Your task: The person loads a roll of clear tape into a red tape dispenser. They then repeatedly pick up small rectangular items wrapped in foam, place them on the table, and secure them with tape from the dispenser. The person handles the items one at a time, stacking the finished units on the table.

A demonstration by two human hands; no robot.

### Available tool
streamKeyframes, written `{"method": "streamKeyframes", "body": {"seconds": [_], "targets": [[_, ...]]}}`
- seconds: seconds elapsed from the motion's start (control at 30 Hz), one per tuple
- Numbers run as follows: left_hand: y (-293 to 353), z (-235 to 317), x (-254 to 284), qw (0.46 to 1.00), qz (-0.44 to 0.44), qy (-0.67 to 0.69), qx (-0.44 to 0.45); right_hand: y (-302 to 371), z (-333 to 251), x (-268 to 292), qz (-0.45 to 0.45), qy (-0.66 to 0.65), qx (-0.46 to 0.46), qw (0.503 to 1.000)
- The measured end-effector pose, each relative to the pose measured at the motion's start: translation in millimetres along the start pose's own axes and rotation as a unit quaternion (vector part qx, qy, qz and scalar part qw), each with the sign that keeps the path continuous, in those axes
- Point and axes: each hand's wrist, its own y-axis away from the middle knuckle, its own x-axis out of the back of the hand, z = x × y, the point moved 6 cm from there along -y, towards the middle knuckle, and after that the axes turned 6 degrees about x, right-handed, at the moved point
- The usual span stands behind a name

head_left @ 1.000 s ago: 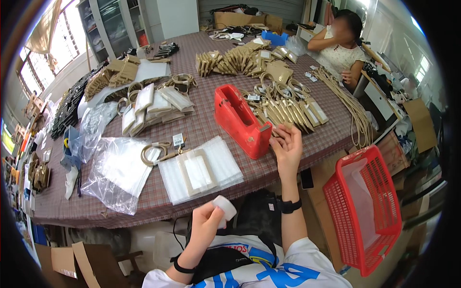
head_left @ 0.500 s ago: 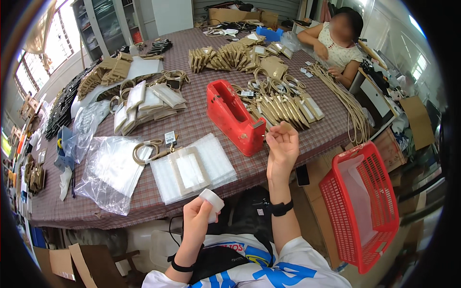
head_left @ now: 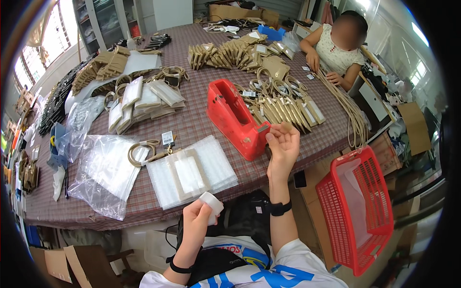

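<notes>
My left hand [head_left: 196,217] grips a white roll [head_left: 212,202], apparently tape, in front of the table edge. My right hand [head_left: 283,146] is raised at the near end of a red tape dispenser [head_left: 235,120]; its thumb and forefinger are pinched beside the cutter end, and anything between them is too small to make out. Left of the dispenser lies a stack of white foam sheets [head_left: 218,168]. On this stack rests a flat tan pouch in clear wrapping [head_left: 189,174], with a coiled beige cord [head_left: 139,153] and a tag [head_left: 167,138] at its upper left.
Clear plastic bags [head_left: 103,177] lie at the left front, with wrapped packets [head_left: 144,103] behind. Rows of tan pouches [head_left: 230,55] cover the far side. A red basket [head_left: 331,206] stands at my right. A co-worker [head_left: 338,55] sits at the far right beside long beige cords [head_left: 343,103].
The view has shifted slightly. My right hand stays pinched and is now closer against the dispenser's end. My left hand keeps the roll. The co-worker's hand has moved down toward the cords.
</notes>
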Motion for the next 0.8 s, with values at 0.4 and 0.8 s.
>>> {"method": "streamKeyframes", "body": {"seconds": [0.4, 0.8], "targets": [[11, 9, 5, 0.999, 0.015, 0.001, -0.04, 73, -48, -12, -0.067, 0.104, 0.222, 0.967], [-1, 40, -12, 0.991, -0.096, -0.097, 0.01, 92, -58, -6, -0.09, 0.046, -0.059, 0.993]]}}
